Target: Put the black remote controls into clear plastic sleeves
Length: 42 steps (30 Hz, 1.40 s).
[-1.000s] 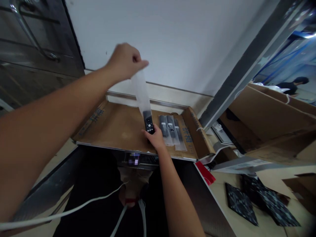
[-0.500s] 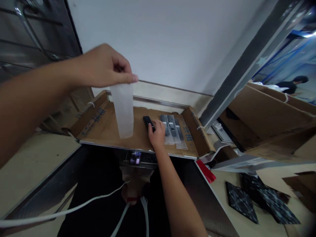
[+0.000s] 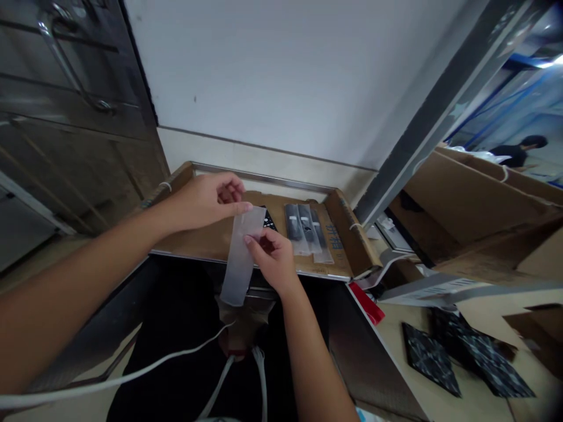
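My left hand (image 3: 215,202) pinches the top end of a narrow, translucent plastic sleeve (image 3: 240,264) between thumb and finger. The sleeve hangs slanted over the front edge of the cardboard-lined tray (image 3: 197,240). My right hand (image 3: 275,255) is closed on the sleeve's right side near the top, its thumb across the film. Just behind the sleeve is a black remote control (image 3: 269,221); the sleeve and my right hand cover most of it. To the right, several bagged remotes (image 3: 305,228) lie side by side on the cardboard.
Folded cardboard walls (image 3: 352,234) border the tray. A large open cardboard box (image 3: 479,205) stands at the right, with a person (image 3: 516,155) beyond it. Black patterned packages (image 3: 431,357) lie lower right. A white cable (image 3: 167,354) crosses my lap.
My left hand has come down with the sleeve, toward my right hand. My right hand has left the remote and now grips the sleeve.
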### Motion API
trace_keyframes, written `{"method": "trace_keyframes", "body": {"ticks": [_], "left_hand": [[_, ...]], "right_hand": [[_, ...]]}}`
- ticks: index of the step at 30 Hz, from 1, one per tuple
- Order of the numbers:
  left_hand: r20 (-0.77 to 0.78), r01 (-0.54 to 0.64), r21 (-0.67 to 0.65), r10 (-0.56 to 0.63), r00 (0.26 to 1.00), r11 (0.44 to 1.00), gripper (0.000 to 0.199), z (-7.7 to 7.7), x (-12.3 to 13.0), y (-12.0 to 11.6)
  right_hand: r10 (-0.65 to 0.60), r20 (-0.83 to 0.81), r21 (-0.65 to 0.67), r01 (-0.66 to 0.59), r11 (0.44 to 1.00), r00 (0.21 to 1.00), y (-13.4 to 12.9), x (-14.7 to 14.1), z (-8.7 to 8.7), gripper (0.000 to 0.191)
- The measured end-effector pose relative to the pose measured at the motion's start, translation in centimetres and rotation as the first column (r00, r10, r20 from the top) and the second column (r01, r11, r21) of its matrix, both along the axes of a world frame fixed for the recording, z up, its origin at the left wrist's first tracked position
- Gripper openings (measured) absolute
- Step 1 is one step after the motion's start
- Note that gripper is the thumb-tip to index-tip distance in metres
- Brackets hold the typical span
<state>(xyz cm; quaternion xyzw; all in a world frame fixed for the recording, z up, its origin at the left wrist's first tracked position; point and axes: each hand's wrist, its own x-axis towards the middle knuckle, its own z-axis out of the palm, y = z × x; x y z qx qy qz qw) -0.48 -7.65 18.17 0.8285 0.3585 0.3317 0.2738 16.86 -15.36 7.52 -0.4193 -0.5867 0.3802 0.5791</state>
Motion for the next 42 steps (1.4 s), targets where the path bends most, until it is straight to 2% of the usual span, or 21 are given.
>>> {"method": "trace_keyframes", "body": {"ticks": [3,6,11,18,21,24,27,34,38,42], "left_hand": [[0.000,-0.054,-0.035,0.054,0.999,0.998,0.025,-1.1,-0.5,-0.2],[0.029,-0.059,-0.029,0.060,0.998,0.998,0.024,-1.6,-0.4,-0.5],[0.069,-0.036,0.021,0.035,0.997,0.999,0.021,-1.7,0.3,-0.7],[0.149,-0.113,0.116,0.096,0.984,0.987,0.022,-1.5,1.5,-1.4],[0.155,-0.105,0.138,0.083,0.984,0.985,0.021,-1.5,2.1,-1.9],[0.121,-0.032,0.154,0.013,0.993,0.987,0.019,-1.4,2.6,-2.6],[0.088,0.026,0.164,-0.040,0.995,0.986,0.017,-1.4,3.1,-3.1],[0.121,0.025,0.172,-0.046,0.992,0.985,0.017,-2.0,3.6,-3.4],[0.157,0.051,0.141,-0.073,0.985,0.989,0.018,-2.4,3.9,-3.4],[0.183,0.115,0.103,-0.133,0.974,0.988,0.019,-2.7,4.2,-3.5]], "right_hand": [[-0.094,0.095,0.025,0.092,0.995,0.991,-0.3,0.3,-0.6,0.021],[-0.147,0.172,0.071,0.136,0.988,0.974,-0.6,0.4,-0.7,0.021],[-0.185,0.220,0.111,0.163,0.980,0.958,-0.6,0.9,0.0,0.020],[-0.293,0.227,0.183,0.255,0.949,0.929,-0.7,2.5,1.5,0.016],[-0.261,0.220,0.161,0.229,0.960,0.940,-1.0,3.0,2.4,0.020],[-0.227,0.152,0.162,0.203,0.966,0.962,-1.2,3.3,3.3,0.027],[-0.246,0.091,0.181,0.227,0.957,0.965,-1.2,3.7,3.9,0.024],[-0.328,0.101,0.210,0.302,0.930,0.939,-1.4,4.1,4.2,0.023],[-0.279,0.089,0.192,0.258,0.947,0.956,-1.6,4.1,4.3,0.022],[-0.260,0.150,0.179,0.232,0.956,0.954,-1.7,4.5,4.6,0.019]]}}
